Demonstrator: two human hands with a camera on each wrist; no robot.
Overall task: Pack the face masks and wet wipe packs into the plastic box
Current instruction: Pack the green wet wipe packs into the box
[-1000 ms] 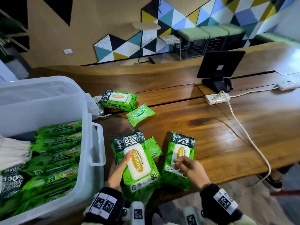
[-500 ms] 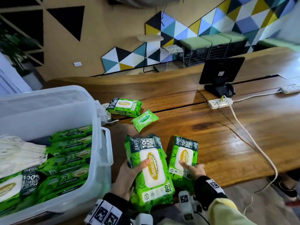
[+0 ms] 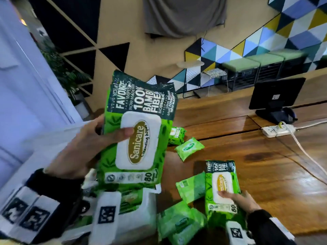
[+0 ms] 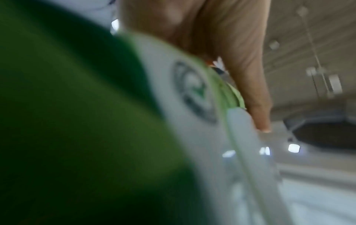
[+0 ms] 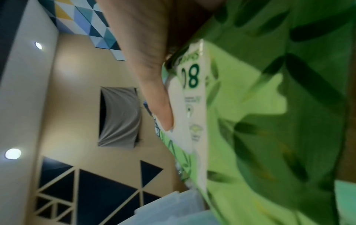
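Note:
My left hand point(image 3: 99, 138) grips a large green Sanicare wet wipe pack point(image 3: 139, 131) and holds it upright in the air, thumb on its white lid. The left wrist view shows that pack point(image 4: 77, 121) as a green blur. My right hand point(image 3: 237, 197) grips a second large pack point(image 3: 221, 183) near the table's front edge, thumb on its lid, which also shows in the right wrist view point(image 5: 269, 121). The translucent plastic box point(image 3: 149, 204) stands at the lower left behind the raised pack. Its inside is mostly hidden, and no face masks show.
Small green wipe packs lie on the wooden table point(image 3: 265, 174): one point(image 3: 189, 151) in the middle, one point(image 3: 192, 188) beside the second pack, more point(image 3: 180, 225) at the front edge. Another large pack point(image 3: 177, 135) lies farther back. A monitor point(image 3: 276, 92), power strip point(image 3: 277, 130) and cable point(image 3: 304, 156) occupy the right.
My left hand has lifted its large pack off the table and up, over by the box. The right hand has stayed on the second pack. The head view has tilted up.

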